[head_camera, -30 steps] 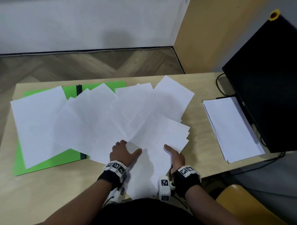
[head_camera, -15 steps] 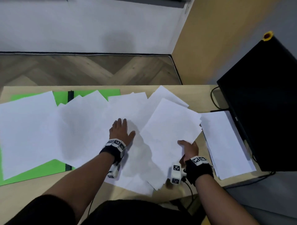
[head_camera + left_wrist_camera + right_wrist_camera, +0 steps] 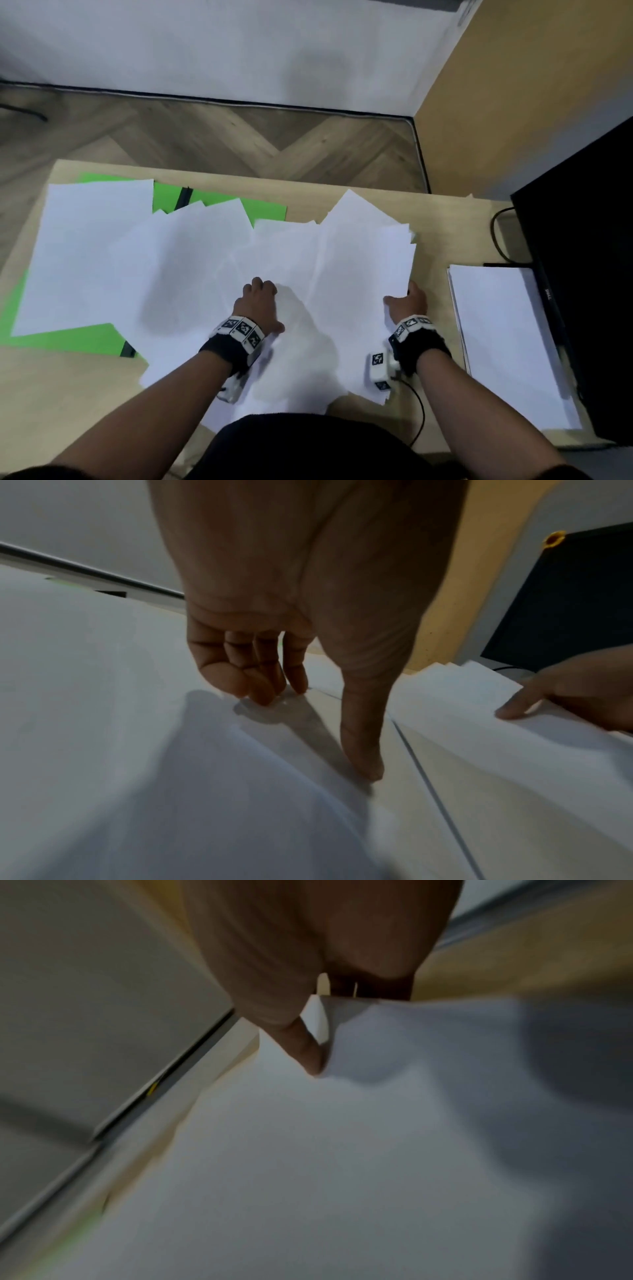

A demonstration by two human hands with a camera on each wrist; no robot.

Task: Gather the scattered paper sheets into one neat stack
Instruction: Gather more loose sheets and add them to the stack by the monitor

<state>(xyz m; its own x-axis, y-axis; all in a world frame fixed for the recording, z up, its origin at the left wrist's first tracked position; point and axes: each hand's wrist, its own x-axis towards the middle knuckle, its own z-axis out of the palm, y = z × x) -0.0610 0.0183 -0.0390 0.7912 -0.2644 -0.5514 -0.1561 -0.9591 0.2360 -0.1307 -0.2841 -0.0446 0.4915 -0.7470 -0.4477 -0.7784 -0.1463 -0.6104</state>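
Several white paper sheets (image 3: pixel 191 270) lie fanned and overlapping across the wooden desk (image 3: pixel 68 394). My left hand (image 3: pixel 258 303) is on the middle of the spread. Its bent fingertips (image 3: pixel 267 693) and straight thumb press down on the sheets without gripping any. My right hand (image 3: pixel 406 301) pinches the right edge of a bundle of sheets (image 3: pixel 363 274), thumb (image 3: pixel 310 1056) on top and fingers hidden beneath. That bundle's edges are stepped, not flush. The right hand (image 3: pixel 565 693) also shows in the left wrist view, at the bundle's edge.
A green folder (image 3: pixel 219 202) lies under the sheets at the left. A separate neat paper stack (image 3: pixel 507 342) sits at the right beside a black monitor (image 3: pixel 589 274). A black cable (image 3: pixel 419 411) hangs off the desk's near edge. Wood floor lies beyond the far edge.
The right hand has swung its bundle from a slant to squarer on the desk and shifted up its right edge. The left hand's flat fingers have bent onto the sheets.
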